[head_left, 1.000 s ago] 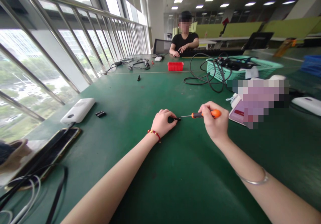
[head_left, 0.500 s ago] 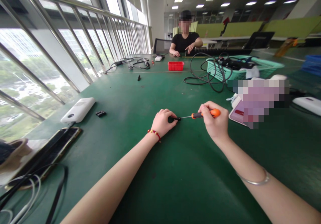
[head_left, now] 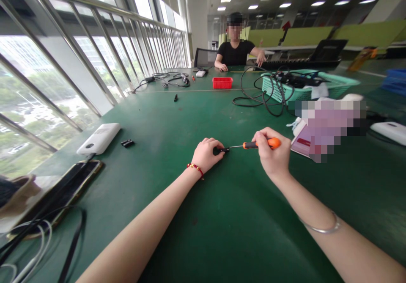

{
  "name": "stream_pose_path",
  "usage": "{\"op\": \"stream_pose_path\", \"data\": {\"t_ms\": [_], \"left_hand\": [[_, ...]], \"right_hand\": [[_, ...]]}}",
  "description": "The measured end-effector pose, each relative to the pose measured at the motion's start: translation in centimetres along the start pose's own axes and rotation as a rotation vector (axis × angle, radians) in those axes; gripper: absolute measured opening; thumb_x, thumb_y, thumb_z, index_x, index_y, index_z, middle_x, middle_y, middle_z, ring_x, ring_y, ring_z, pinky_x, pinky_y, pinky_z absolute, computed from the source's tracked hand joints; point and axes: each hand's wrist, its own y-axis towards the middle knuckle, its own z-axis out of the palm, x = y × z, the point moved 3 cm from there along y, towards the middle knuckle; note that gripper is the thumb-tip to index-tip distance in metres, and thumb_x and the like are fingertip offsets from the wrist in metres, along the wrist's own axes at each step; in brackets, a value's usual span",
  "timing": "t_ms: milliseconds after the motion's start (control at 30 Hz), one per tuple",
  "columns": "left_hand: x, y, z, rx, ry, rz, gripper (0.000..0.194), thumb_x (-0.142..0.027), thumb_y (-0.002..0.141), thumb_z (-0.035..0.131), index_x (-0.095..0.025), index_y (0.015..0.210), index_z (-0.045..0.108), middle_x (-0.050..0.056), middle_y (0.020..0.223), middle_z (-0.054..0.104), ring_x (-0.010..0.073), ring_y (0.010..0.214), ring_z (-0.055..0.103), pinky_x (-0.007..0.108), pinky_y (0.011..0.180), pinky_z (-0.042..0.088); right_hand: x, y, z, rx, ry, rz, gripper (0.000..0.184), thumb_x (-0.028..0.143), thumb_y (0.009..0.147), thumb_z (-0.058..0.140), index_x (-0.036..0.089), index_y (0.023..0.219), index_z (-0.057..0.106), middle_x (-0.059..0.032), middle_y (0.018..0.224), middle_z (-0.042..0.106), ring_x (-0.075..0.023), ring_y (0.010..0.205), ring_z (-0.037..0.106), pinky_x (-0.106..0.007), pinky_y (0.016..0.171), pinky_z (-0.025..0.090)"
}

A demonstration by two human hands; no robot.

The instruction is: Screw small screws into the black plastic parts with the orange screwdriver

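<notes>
My left hand [head_left: 208, 154] is closed around a small black part [head_left: 224, 149] just above the green table; its exact kind is too small to make out, and the fingers cover much of it. A screwdriver [head_left: 261, 144] with an orange and dark grey handle lies in the grip of my right hand [head_left: 274, 152]. Its thin metal shaft points left, and the tip meets the right end of the black part or is very close to it. Another small black piece [head_left: 127, 143] rests on the table to the left.
At left are a white power bank [head_left: 99, 139] and a phone [head_left: 63, 194] with cables. A red bin [head_left: 222, 83], a teal basket [head_left: 341, 84] of cables and a blurred-out item on a phone [head_left: 303, 141] lie beyond and right. Opposite sits a person [head_left: 234, 54] in black.
My right hand and the screwdriver have shifted slightly right. The left hand stays put. Across the table, the person's one arm has swung out toward the dark keyboard-like object.
</notes>
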Motion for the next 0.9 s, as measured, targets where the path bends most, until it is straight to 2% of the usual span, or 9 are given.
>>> {"op": "stream_pose_path", "data": {"t_ms": [700,900], "left_hand": [[-0.07,0.04,-0.06,-0.012,-0.003,0.012,0.009,-0.02,0.074,0.06,-0.019,0.081,0.066,0.002,0.083,0.064,0.0183,0.083,0.054,0.031,0.079,0.046],[0.04,0.04,0.0,-0.018,-0.009,0.011,0.008,-0.021,0.074,0.06,-0.02,0.08,0.066,0.001,0.082,0.065,0.0185,0.082,0.054,0.031,0.078,0.046]], "right_hand": [[0.03,0.12,0.04,0.043,0.005,0.016,0.027,0.032,0.081,0.052,0.019,0.057,0.052,0.0017,0.052,0.053,-0.011,0.05,0.049,-0.023,0.05,0.036],[0.35,0.32,0.04,0.004,0.078,0.014,0.011,0.027,0.074,0.06,0.021,0.077,0.052,0.004,0.061,0.051,-0.0109,0.052,0.051,-0.023,0.051,0.039]]}}
